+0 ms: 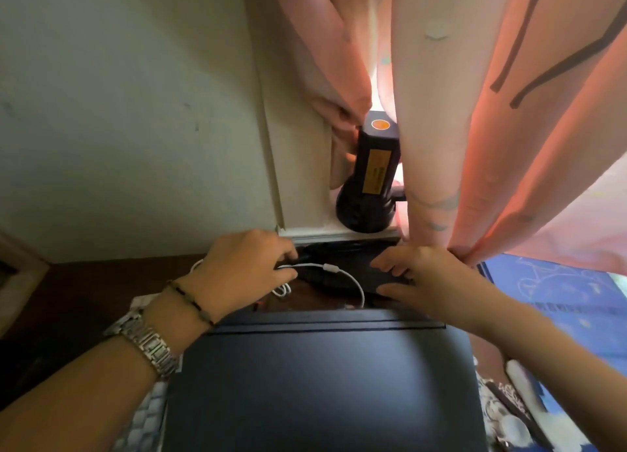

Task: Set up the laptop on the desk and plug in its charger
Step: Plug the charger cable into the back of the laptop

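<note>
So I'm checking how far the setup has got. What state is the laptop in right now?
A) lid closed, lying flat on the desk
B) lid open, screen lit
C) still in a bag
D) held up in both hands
A: the dark laptop lies flat with its lid shut, while the left hand and right hand reach past it to the black charger brick.

a large black plastic torch with a yellow label is stood lens-down on a white window ledge, flanked by pink fabric curtains. a thin white cable is looped below.
</note>
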Demonstrator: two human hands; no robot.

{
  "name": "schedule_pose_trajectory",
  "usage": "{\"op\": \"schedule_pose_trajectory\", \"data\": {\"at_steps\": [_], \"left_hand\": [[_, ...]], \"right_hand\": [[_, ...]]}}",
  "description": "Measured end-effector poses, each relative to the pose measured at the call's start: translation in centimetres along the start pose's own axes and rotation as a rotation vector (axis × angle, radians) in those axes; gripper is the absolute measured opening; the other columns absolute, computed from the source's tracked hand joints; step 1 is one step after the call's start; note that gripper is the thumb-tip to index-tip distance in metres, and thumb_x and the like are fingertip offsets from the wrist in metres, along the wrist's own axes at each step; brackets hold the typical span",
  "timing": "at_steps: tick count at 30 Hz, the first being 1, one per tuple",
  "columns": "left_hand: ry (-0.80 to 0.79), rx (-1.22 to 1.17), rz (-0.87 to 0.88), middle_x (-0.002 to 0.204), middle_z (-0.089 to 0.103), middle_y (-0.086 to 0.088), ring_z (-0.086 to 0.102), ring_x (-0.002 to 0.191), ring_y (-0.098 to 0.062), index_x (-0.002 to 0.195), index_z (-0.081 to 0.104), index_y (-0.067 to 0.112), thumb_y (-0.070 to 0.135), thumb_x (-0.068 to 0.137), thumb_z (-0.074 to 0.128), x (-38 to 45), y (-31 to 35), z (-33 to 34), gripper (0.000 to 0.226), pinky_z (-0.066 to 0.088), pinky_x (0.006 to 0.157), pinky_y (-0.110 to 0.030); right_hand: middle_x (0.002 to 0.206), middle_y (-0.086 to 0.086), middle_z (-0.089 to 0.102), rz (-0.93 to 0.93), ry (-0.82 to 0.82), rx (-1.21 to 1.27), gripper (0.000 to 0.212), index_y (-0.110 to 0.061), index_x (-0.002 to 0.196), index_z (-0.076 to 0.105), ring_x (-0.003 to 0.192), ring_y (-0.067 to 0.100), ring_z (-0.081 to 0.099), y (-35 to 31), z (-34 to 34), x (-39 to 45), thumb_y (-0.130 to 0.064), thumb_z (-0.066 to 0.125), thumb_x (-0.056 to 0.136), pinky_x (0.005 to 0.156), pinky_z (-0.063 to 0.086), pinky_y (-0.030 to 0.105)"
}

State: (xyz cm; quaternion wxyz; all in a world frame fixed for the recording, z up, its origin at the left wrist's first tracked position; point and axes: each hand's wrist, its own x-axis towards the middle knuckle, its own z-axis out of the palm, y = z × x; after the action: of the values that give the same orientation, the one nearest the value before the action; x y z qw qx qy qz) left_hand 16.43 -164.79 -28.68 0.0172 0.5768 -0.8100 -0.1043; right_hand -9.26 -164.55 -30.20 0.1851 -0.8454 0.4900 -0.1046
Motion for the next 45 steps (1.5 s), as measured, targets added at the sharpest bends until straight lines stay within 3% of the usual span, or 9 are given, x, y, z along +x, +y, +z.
{"op": "schedule_pose_trajectory", "data": {"at_steps": [3,8,12,15,19,26,29,35,45], "left_hand": [[-0.021,0.001,0.051,0.107,0.066,0.005,0.060,0.094,-0.013,0.111,0.062,0.029,0.042,0.082,0.060,2.6,0.5,1.6,0.031,0.052,0.079,-0.033],[-0.123,0.006,0.129,0.113,0.062,0.007,0.057,0.101,-0.013,0.112,0.060,0.032,0.039,0.081,0.064,6.8,0.9,4.2,0.032,0.049,0.081,-0.030],[-0.191,0.033,0.227,0.115,0.061,0.005,0.054,0.107,-0.017,0.112,0.060,0.031,0.038,0.079,0.066,9.6,1.9,6.4,0.035,0.043,0.080,-0.031],[-0.208,0.033,0.289,0.113,0.060,0.005,0.053,0.107,-0.018,0.108,0.062,0.031,0.037,0.076,0.069,10.8,2.6,8.0,0.033,0.040,0.077,-0.031],[-0.190,0.014,0.327,0.104,0.061,0.007,0.054,0.101,-0.016,0.097,0.066,0.031,0.035,0.074,0.071,11.2,3.0,8.9,0.023,0.037,0.070,-0.027],[-0.100,-0.183,0.284,0.084,0.064,0.010,0.057,0.079,-0.008,0.080,0.068,0.027,0.030,0.077,0.069,10.3,2.2,8.3,0.004,0.045,0.066,-0.028],[0.004,-0.296,0.237,0.078,0.062,0.013,0.058,0.073,-0.005,0.076,0.069,0.027,0.028,0.075,0.072,9.6,1.6,7.5,0.003,0.050,0.068,-0.030],[0.090,-0.364,0.192,0.080,0.069,0.004,0.062,0.072,-0.009,0.075,0.071,0.022,0.025,0.072,0.075,9.1,1.2,6.8,0.006,0.055,0.069,-0.038],[0.074,-0.459,0.090,0.073,0.068,0.007,0.064,0.070,-0.007,0.077,0.071,0.022,0.024,0.070,0.076,8.9,0.9,6.8,0.009,0.055,0.070,-0.030]], "right_hand": [[0.108,-0.006,0.066,0.027,-0.076,0.074,0.038,-0.024,0.117,0.062,0.085,0.001,0.058,1.6,1.1,1.8,-0.026,0.071,0.079,0.068,0.042,0.000],[0.105,-0.005,0.066,0.148,-0.146,0.118,0.041,-0.024,0.117,0.061,0.087,0.005,0.061,4.3,2.2,3.6,-0.021,0.073,0.078,0.070,0.042,0.000],[0.090,-0.016,0.059,0.221,-0.210,0.181,0.039,-0.024,0.112,0.062,0.077,0.001,0.061,5.7,2.7,4.1,-0.019,0.075,0.076,0.069,0.045,0.001],[0.083,-0.023,0.057,0.235,-0.245,0.223,0.036,-0.028,0.108,0.063,0.076,-0.007,0.061,6.2,3.1,4.1,-0.021,0.076,0.074,0.070,0.047,0.002],[0.086,-0.019,0.062,0.266,-0.254,0.295,0.034,-0.026,0.104,0.065,0.080,-0.003,0.063,6.3,3.7,4.3,-0.022,0.077,0.073,0.074,0.051,0.008],[0.095,-0.012,0.067,0.298,-0.249,0.366,0.036,-0.021,0.106,0.066,0.082,-0.002,0.065,5.5,3.9,4.3,-0.026,0.077,0.072,0.077,0.051,0.008],[0.097,-0.005,0.073,0.342,-0.257,0.458,0.034,-0.016,0.104,0.068,0.083,0.003,0.069,5.0,4.0,4.1,-0.025,0.077,0.072,0.082,0.055,0.020],[0.084,0.006,0.076,0.422,-0.329,0.680,0.020,-0.010,0.094,0.068,0.068,0.012,0.069,3.9,4.1,3.8,-0.016,0.074,0.076,0.061,0.055,0.016],[0.081,0.008,0.072,0.451,-0.253,0.912,0.015,-0.007,0.093,0.067,0.070,0.010,0.070,2.9,3.6,3.5,-0.008,0.068,0.079,0.064,0.057,0.016]]}}
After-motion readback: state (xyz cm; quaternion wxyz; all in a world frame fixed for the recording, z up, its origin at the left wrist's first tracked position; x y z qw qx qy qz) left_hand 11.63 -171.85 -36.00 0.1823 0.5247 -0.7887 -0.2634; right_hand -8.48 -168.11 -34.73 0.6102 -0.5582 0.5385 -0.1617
